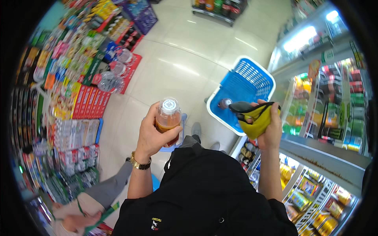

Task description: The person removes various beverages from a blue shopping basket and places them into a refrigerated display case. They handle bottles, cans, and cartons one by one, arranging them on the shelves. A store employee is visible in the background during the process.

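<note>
In my left hand (155,132) is a clear plastic bottle (169,116) with a white cap and an orange-brown drink; my fingers wrap round its side. My right hand (270,126) holds a yellow-green cloth (255,122) with black edging and a grey part; whether it is a glove or a pouch I cannot tell. Beyond that hand stands a blue plastic shopping basket (236,85) with a white rim, and a dark bottle with a pale cap (225,103) lies inside it.
Stacked snacks and cartons (91,101) line the left side, with large water bottles (110,82) near them. Drink coolers (324,153) stand along the right. A bottle rack (218,11) is ahead. Another person (88,203) is at the lower left.
</note>
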A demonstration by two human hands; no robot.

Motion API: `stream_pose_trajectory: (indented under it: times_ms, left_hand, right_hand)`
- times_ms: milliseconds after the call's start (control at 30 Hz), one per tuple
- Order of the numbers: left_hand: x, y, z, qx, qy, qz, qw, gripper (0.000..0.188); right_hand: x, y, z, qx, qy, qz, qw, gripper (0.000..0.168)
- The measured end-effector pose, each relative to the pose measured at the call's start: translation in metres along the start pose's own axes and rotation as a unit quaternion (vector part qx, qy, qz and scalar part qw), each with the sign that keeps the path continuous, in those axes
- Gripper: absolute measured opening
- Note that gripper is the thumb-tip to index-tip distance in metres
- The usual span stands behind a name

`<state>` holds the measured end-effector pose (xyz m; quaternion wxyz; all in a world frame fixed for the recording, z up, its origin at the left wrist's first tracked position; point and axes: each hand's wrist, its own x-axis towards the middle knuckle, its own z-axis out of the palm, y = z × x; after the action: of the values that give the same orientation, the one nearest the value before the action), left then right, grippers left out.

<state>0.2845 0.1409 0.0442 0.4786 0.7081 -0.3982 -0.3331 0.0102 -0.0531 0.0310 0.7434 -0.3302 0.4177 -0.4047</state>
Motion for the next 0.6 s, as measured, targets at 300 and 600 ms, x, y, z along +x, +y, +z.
stream_pose_trajectory:
  times_ms: [300, 600]
  left_hand:
    - [0.097, -0.008, 0.076, 0.094, -0.157, 0.098, 0.978, 0.072]
    - [0.148, 0.01, 0.205, 0.15, -0.249, 0.13, 0.948, 0.072]
  right_hand:
    - [-0.059, 0.002, -0.092, 0.039, 0.243, -0.032, 0.969, 0.056]
    - [-0.121, 0.012, -0.14, 0.018, 0.286, -0.051, 0.957, 0.052]
